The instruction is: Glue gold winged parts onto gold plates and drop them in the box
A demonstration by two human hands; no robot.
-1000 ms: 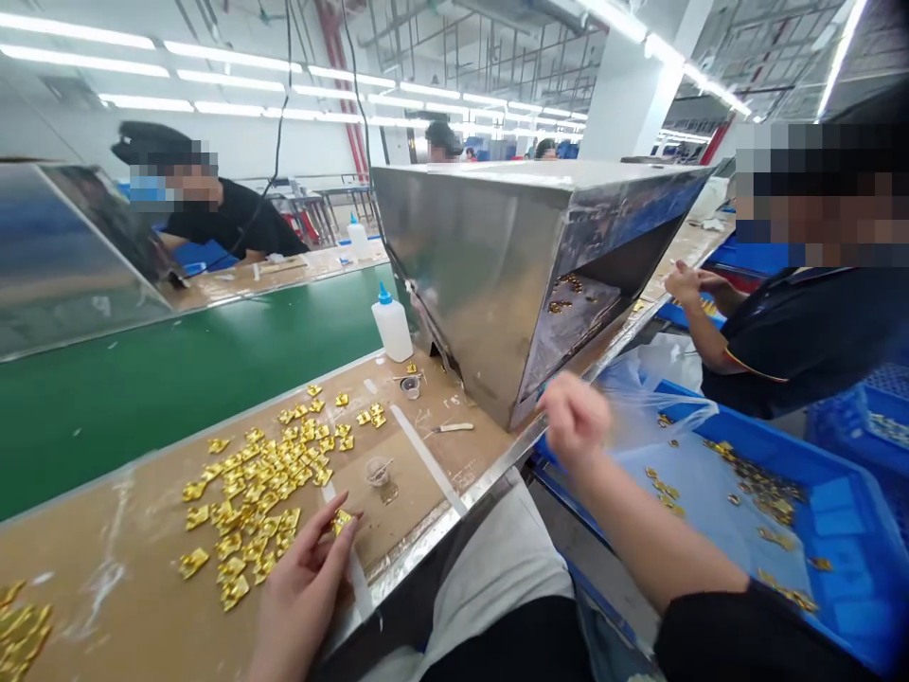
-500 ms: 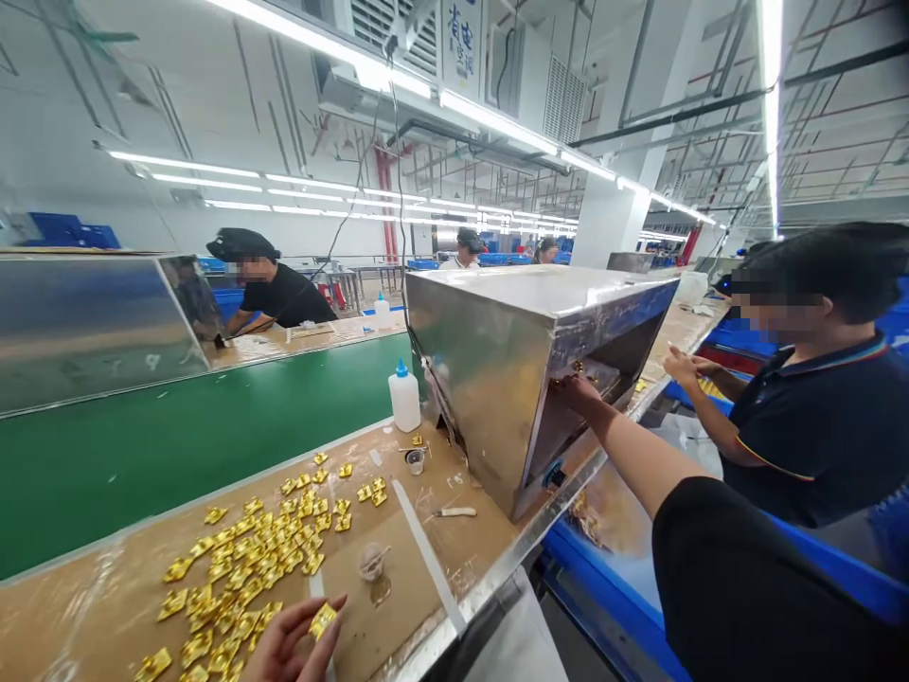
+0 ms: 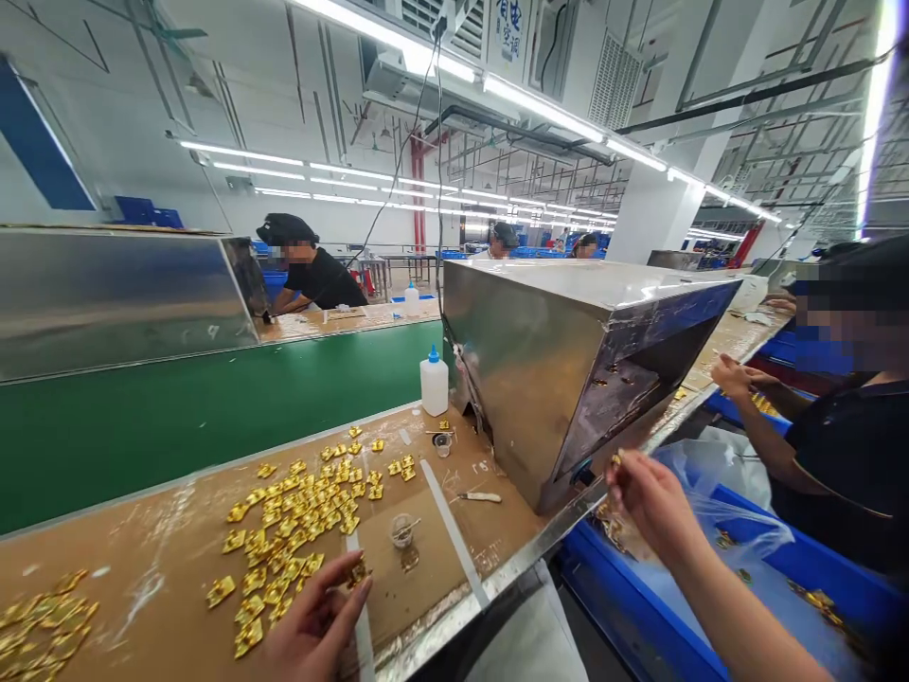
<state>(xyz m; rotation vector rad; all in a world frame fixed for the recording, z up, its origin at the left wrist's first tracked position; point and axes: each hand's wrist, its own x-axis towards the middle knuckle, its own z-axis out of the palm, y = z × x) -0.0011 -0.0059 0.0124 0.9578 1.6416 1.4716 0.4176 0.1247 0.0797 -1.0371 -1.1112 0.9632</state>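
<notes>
Between thumb and fingers, my left hand (image 3: pixel 323 606) holds a small gold piece (image 3: pixel 359 571) above the brown bench. My right hand (image 3: pixel 650 497) is pinched on another small gold piece (image 3: pixel 616 458), mostly hidden by the fingertips, outside the metal box (image 3: pixel 532 379). Many gold pieces (image 3: pixel 305 511) lie loosely spread left of a brown board (image 3: pixel 398 606). On that board stands a small clear cup (image 3: pixel 402 532) with a stick in it. A few gold pieces (image 3: pixel 614 374) sit inside the box.
A white bottle (image 3: pixel 434 384) with a blue cap stands beside the box. A knife (image 3: pixel 481 497) lies on the bench. Below my right arm is a blue bin (image 3: pixel 611 592) with plastic film. A green belt (image 3: pixel 213 417) runs behind; a person (image 3: pixel 845 445) works at the right.
My right hand has come out of the metal box toward me and is now above the bin's edge. The camera view has turned left, showing more gold pieces at the far left.
</notes>
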